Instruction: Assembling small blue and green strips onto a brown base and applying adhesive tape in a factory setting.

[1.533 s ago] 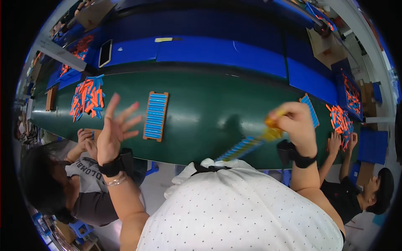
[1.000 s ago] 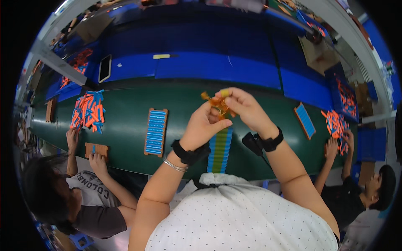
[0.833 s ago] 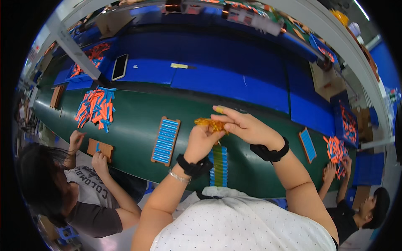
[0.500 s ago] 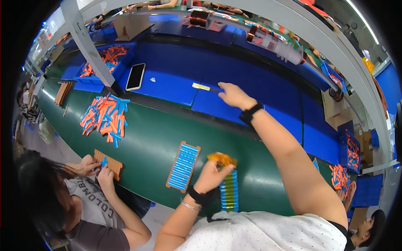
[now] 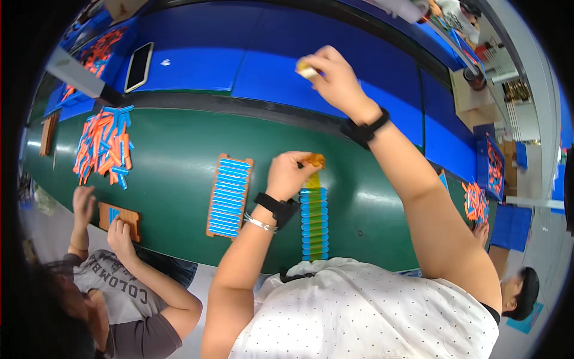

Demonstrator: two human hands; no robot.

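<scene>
My left hand pinches a bunched end of amber tape. From there a see-through yellow strip of the tape runs down over a column of blue sticks lying side by side on the green table. My right hand is raised above the blue mat, its fingers closed on a small tool with a pale yellow handle; the rest of that tool is hidden in the hand. Left of my left hand, a brown slotted rack holds a row of blue sticks.
A pile of orange and blue pieces lies at the left, near a co-worker's hands and another brown rack. A phone rests on the blue mat. Another pile and a blue bin stand at the right.
My right hand has picked the pale-handled tool up off the blue mat and lifted it. The view has shifted, and my left hand still holds the amber tape.
</scene>
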